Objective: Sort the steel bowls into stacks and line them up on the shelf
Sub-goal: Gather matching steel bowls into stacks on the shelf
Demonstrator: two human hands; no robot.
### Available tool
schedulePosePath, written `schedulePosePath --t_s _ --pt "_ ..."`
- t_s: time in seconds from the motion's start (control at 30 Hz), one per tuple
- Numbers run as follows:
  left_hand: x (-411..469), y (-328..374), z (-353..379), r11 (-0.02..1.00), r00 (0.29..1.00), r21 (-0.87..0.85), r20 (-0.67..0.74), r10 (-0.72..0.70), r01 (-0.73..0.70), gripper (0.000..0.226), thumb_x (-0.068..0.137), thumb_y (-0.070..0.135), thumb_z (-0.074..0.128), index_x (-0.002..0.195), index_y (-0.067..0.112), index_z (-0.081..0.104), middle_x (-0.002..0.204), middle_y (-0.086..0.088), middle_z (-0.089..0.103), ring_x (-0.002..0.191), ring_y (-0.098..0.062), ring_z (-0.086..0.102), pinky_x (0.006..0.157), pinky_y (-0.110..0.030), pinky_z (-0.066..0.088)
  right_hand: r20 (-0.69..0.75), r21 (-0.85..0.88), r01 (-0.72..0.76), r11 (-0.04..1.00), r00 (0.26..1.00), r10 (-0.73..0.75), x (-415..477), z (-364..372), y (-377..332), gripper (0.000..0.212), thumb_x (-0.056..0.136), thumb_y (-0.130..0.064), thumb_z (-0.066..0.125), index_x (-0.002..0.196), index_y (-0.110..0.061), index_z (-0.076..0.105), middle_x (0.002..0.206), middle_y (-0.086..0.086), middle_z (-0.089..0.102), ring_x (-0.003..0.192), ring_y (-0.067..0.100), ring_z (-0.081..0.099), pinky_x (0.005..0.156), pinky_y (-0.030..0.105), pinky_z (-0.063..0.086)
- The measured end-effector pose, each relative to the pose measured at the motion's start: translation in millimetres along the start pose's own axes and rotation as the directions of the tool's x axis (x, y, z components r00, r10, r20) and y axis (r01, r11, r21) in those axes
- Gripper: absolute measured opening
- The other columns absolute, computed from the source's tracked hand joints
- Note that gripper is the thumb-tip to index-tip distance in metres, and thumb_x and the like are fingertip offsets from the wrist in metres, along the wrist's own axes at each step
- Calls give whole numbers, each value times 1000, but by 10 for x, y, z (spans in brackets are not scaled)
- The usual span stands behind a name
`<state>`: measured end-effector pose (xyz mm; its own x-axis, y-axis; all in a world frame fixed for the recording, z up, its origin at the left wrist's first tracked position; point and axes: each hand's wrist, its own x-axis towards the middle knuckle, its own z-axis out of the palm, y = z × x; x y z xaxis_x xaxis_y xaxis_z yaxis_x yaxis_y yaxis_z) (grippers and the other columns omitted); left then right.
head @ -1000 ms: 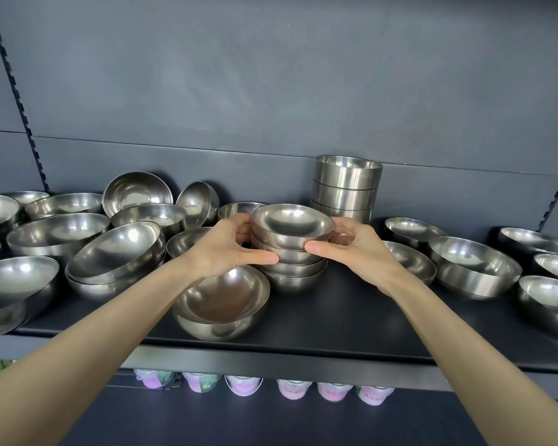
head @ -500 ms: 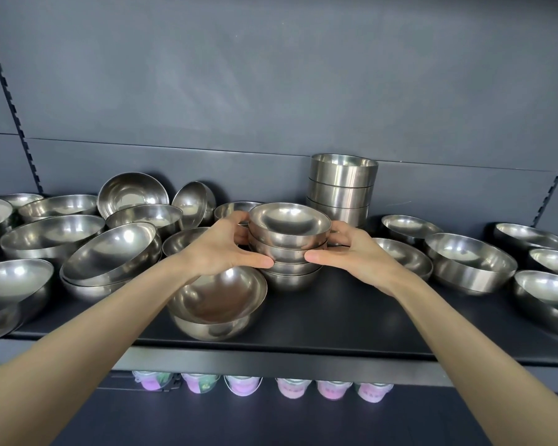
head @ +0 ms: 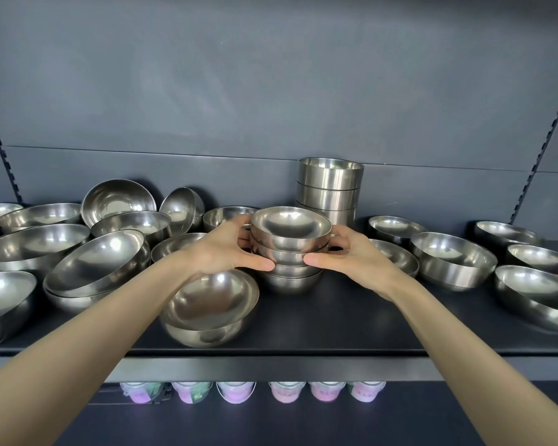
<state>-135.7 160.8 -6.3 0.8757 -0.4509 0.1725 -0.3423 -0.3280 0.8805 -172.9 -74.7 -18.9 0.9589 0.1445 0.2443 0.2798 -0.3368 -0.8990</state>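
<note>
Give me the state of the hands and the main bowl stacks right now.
Left hand: grip closed on the stack of small round steel bowls.
Right hand: grip closed on that stack.
Stack of small round steel bowls: upright, nested, on the dark shelf.
Straight-sided steel bowl stack: upright, behind, untouched.

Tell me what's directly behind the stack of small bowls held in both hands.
Behind the stack of small bowls stands a taller stack of straight-sided steel cups; its base is hidden by the bowls.
</note>
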Motion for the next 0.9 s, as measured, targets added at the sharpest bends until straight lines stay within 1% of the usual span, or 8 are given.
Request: schedulePosePath --t_s 0.13,0.27,0.4,0.53,0.67,0.73,0.83,0.9 --pt "13 4 3 1000 1000 27 1 -14 14 66 69 -5 79 125 8 46 100 -13 62 85 -17 62 82 -22 53 0 12 -24 1000 1000 24 -27 12 -18 34 75 -23 79 105 -24 63 88 -14 70 87 -2 64 78 16 53" --pt "14 -30 -4 998 1000 58 -7 -19 19 64 68 3 82 119 20 48 102 -17 65 84 -13 63 84 -28 53 2 51 -70 996 998 70 -53 28 -26 37 76 -26 78 109 -24 61 105 -1 70 103 11 65 92 35 54" --pt "30 -71 -23 998 1000 59 -17 -8 9 64 66 7 84 117 24 49 99 -14 68 86 -13 64 86 -37 54 -28 69 -79 995 996 81 -75 58 -31 33 77 -24 78 106 -20 63 106 4 71 100 13 66 93 37 54" --pt "43 -102 -26 999 1000 36 -15 19 -18 66 64 4 84 120 13 51 77 2 67 72 -6 64 77 -26 54 -52 67 -76 995 996 79 -77 65 -35 32 75 -24 79 104 -18 64 105 4 72 103 18 66 91 37 54" --pt "16 -58 -27 998 998 29 -18 59 -59 60 65 2 83 116 14 54 82 -5 66 69 -5 63 72 -20 53 -64 74 -58 996 996 63 -86 41 -66 28 73 -24 81 98 -24 66 87 -8 72 90 8 67 87 36 56" --pt "14 15 -33 996 996 34 -31 88 -87 57 65 1 83 115 12 56 82 -7 68 68 -4 64 70 -16 52 -74 69 -35 997 996 40 -80 1 -119 28 73 -25 81 97 -28 66 89 -8 71 93 10 67 85 35 57" --pt "24 160 -57 996 993 -9 -71 92 -93 65 61 4 87 118 13 56 91 -13 71 78 -14 67 85 -30 54 -84 71 -8 997 996 14 -60 -99 -239 30 72 -27 81 97 -29 65 96 -3 72 96 12 68 85 35 57" --pt "42 276 -48 995 991 -1 -91 98 -99 73 54 15 89 119 17 54 92 -11 72 78 -18 66 84 -38 51 -87 74 5 997 996 2 -55 -194 -314 30 72 -26 80 98 -24 65 96 -4 74 89 8 69 84 33 57"
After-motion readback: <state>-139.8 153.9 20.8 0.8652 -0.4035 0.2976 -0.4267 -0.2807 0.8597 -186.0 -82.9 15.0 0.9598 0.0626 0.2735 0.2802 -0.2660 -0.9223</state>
